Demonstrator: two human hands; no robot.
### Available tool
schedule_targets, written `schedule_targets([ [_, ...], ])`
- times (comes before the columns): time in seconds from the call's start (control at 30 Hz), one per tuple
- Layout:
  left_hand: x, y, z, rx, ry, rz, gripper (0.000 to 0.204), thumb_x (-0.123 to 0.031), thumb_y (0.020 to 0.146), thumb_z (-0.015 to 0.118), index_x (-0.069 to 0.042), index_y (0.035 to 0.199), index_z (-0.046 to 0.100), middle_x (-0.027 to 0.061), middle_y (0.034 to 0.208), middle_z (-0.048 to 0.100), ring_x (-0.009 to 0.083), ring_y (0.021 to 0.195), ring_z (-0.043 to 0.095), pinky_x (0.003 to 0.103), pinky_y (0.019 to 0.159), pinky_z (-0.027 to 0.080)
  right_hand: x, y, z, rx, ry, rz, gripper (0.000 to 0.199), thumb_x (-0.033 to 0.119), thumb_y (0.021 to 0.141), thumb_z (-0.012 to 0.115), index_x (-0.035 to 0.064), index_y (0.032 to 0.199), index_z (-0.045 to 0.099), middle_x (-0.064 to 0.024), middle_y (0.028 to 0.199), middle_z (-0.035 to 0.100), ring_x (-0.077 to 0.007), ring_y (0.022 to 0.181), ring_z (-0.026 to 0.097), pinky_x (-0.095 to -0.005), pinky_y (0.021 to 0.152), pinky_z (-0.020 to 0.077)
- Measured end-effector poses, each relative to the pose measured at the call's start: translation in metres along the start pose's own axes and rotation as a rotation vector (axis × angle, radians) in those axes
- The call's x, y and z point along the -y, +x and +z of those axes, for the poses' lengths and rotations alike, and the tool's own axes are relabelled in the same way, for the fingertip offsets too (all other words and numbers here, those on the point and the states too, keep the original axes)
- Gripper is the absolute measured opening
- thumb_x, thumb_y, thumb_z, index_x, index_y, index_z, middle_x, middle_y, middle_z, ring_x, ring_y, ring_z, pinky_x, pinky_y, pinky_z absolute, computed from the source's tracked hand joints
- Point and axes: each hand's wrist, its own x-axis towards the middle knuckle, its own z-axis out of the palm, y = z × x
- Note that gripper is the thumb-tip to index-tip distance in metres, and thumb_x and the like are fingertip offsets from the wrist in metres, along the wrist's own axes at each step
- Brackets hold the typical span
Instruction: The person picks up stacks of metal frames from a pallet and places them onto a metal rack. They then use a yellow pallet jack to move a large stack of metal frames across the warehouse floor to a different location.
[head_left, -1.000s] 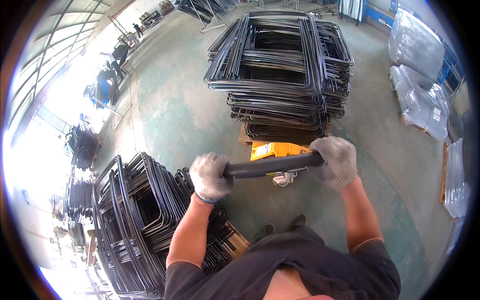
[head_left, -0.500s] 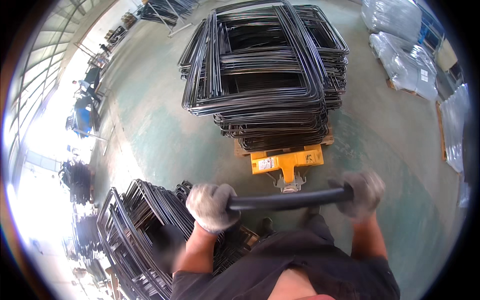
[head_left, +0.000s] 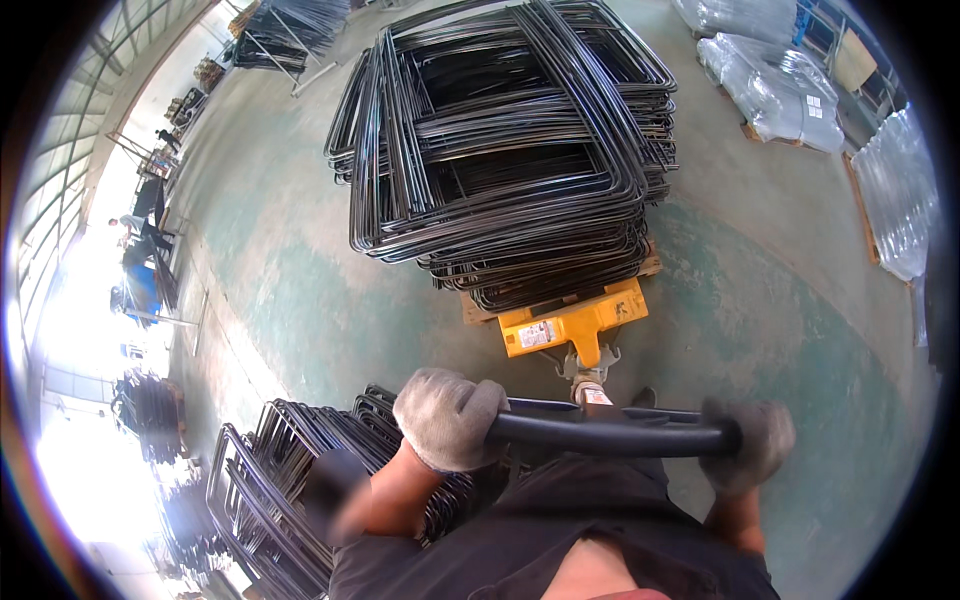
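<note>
Both my gloved hands are closed round the black handle bar (head_left: 610,434) of a yellow pallet jack (head_left: 575,322). My left hand (head_left: 450,418) grips its left end, and my right hand (head_left: 748,445), a little blurred, grips the right end. The handle is close in front of my body. Beyond it, the jack's yellow head sits against a wooden pallet (head_left: 480,308). A tall pile of black bent metal tube frames (head_left: 500,150) is stacked on that pallet, the upper ones lying at differing angles.
More black tube frames (head_left: 290,470) stand close by my left arm. Plastic-wrapped pallet loads (head_left: 775,95) line the right side. At the far left are a person (head_left: 130,225) and racks of dark parts (head_left: 150,415). A metal stand with dark tubes (head_left: 285,40) is at the back left.
The handle bar and both hands have come lower and nearer my body, shifting slightly right. My view has turned, so the loaded pallet appears further left and tilted.
</note>
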Motion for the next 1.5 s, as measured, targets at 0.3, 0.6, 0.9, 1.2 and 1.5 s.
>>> schedule_targets([
  [0.3, 0.043, 0.031, 0.012, -0.094, -0.088, 0.089, 0.037, -0.034, 0.046, 0.088, -0.027, 0.08, 0.075, 0.0001, 0.076, 0.061, 0.0282, 0.068, 0.063, 0.044, 0.064, 0.05, 0.021, 0.0, -0.002, 0.015, -0.038, 0.04, 0.025, 0.01, 0.093, 0.09, 0.0061, 0.107, 0.07, -0.012, 0.077, 0.061, -0.0346, 0.06, 0.056, -0.047, 0.056, 0.0393],
  [0.6, 0.067, 0.049, 0.022, -0.281, -0.052, 0.108, 0.039, -0.019, 0.05, 0.086, -0.02, 0.087, 0.073, 0.0038, 0.078, 0.063, 0.0313, 0.068, 0.063, 0.044, 0.064, 0.05, 0.033, 0.038, 0.015, -0.026, -0.005, 0.027, 0.028, 0.009, 0.088, 0.092, 0.0077, 0.106, 0.071, -0.0122, 0.078, 0.065, -0.036, 0.061, 0.057, -0.0481, 0.057, 0.0412],
  [0.9, 0.105, 0.067, 0.036, -0.405, -0.017, 0.135, 0.028, -0.007, 0.063, 0.081, -0.015, 0.087, 0.069, 0.0071, 0.076, 0.059, 0.032, 0.063, 0.06, 0.042, 0.059, 0.049, 0.04, 0.059, 0.057, -0.075, 0.013, 0.043, 0.029, 0.006, 0.081, 0.088, 0.0115, 0.106, 0.076, -0.0083, 0.084, 0.072, -0.0325, 0.065, 0.064, -0.0447, 0.06, 0.0475],
  [1.2, 0.161, 0.08, 0.047, -0.541, 0.065, 0.078, 0.024, 0.002, 0.071, 0.075, -0.013, 0.087, 0.067, 0.0092, 0.078, 0.061, 0.0335, 0.065, 0.063, 0.042, 0.062, 0.051, 0.049, 0.089, 0.107, -0.044, 0.106, 0.022, 0.039, 0.009, 0.07, 0.082, 0.0149, 0.109, 0.077, -0.0065, 0.087, 0.072, -0.03, 0.072, 0.068, -0.0456, 0.065, 0.0535],
  [1.5, 0.203, 0.064, 0.054, -0.589, 0.129, -0.057, 0.021, 0.0, 0.078, 0.074, -0.013, 0.093, 0.067, 0.0104, 0.083, 0.063, 0.034, 0.071, 0.066, 0.043, 0.066, 0.055, 0.072, 0.112, 0.141, -0.019, 0.186, 0.016, 0.04, 0.011, 0.066, 0.082, 0.0132, 0.106, 0.076, -0.0083, 0.085, 0.069, -0.0329, 0.072, 0.067, -0.0463, 0.064, 0.0539],
])
